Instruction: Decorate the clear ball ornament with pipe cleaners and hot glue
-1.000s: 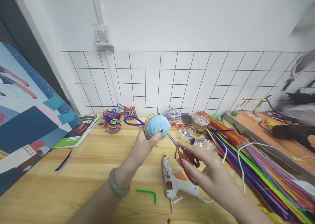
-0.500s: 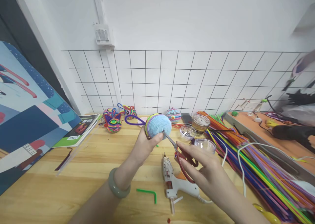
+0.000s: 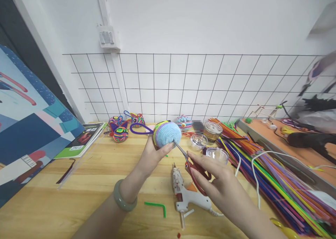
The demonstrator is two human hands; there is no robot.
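My left hand [image 3: 153, 155] is closed around a ball wound with pipe cleaners [image 3: 168, 135], light blue on the side toward me, with yellow and purple bands and a purple loop [image 3: 139, 128] sticking out to the left. In my right hand [image 3: 212, 172] is a pair of red-handled scissors [image 3: 195, 177], their tips touching the middle of the light blue side next to my left thumb. The blades look close together. Below my hands a white glue gun [image 3: 189, 197] lies on the wooden table, and a bent green pipe cleaner [image 3: 159, 205] lies to its left.
Several colourful wound ornaments [image 3: 120, 134] sit along the back, with another striped ball [image 3: 183, 122] farther right. Clear plastic cups [image 3: 198, 141] stand behind my right hand. Bundled pipe cleaners [image 3: 273, 176] and a white cable [image 3: 256, 183] cover the right side. A magazine [image 3: 82, 141] lies left.
The whole view has shifted slightly, so things appear a little farther left. Both hands keep their hold, and the scissor tips stay at the same spot on the ball.
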